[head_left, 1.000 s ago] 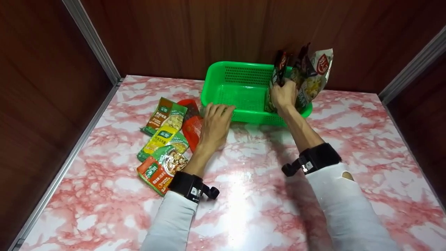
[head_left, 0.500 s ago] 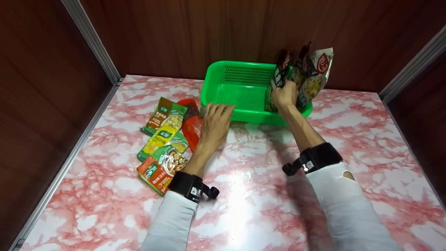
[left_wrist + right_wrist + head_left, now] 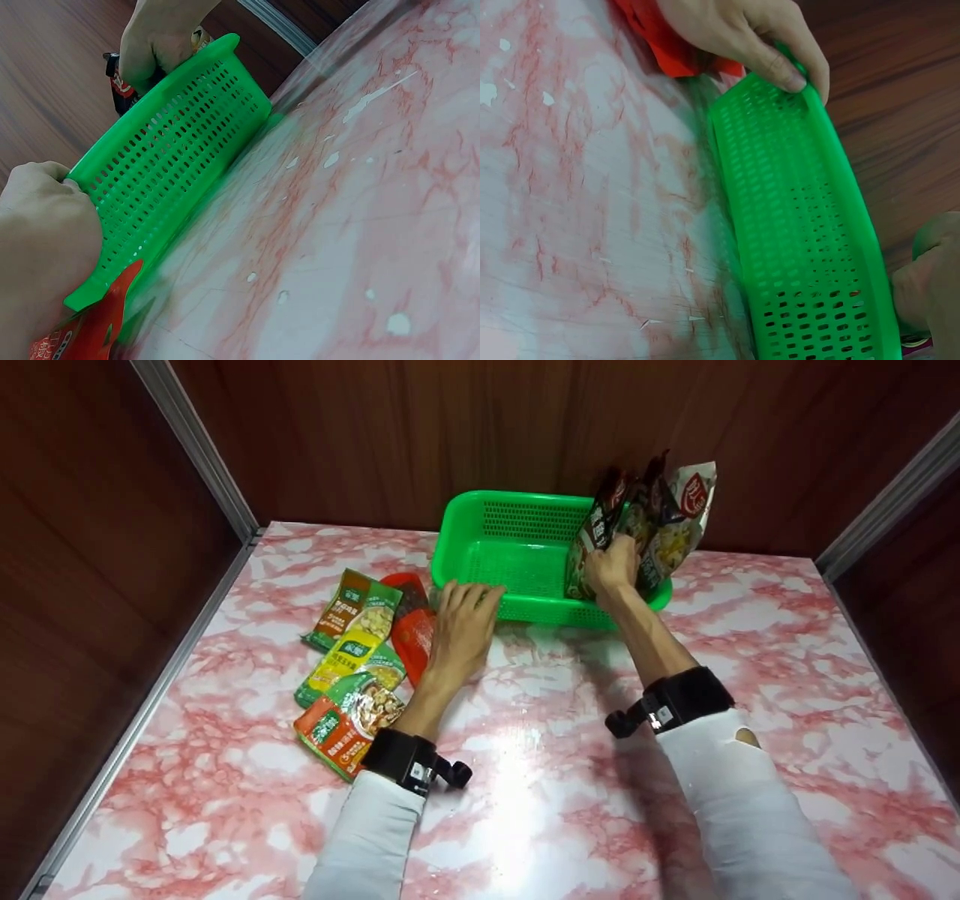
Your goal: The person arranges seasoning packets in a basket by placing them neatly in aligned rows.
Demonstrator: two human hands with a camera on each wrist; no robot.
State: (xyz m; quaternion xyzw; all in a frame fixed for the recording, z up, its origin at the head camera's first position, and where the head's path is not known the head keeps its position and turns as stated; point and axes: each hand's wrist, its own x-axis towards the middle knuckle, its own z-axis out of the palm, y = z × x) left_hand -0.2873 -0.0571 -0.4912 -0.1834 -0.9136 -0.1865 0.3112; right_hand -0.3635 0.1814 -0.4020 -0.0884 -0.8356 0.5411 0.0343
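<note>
A green plastic basket (image 3: pixel 525 570) stands against the back wall. My left hand (image 3: pixel 465 630) grips its front left corner, thumb outside the rim in the right wrist view. My right hand (image 3: pixel 615 570) reaches over the front rim into the right end, fingers curled at the edge of a dark food packet (image 3: pixel 598 529) that leans left; its fingertips are hidden. Right of this hand, a dark-topped packet (image 3: pixel 636 517) and a packet with a white top and red logo (image 3: pixel 686 502) stand upright, rising above the rim. In the left wrist view the right hand (image 3: pixel 157 52) shows beyond the basket's perforated side.
Left of the basket, overlapping flat packets lie on the red-and-white marbled table (image 3: pixel 540 780): a brown-green one (image 3: pixel 349 611), a yellow-green one (image 3: pixel 345 664) and a red-green one (image 3: pixel 341 727). A red packet (image 3: pixel 414 630) lies partly behind the left hand. Wooden panels (image 3: pixel 450 427) enclose the table.
The dark packet at my right hand has turned its printed face more toward the head camera and leans further left. My left hand and the basket stay in place.
</note>
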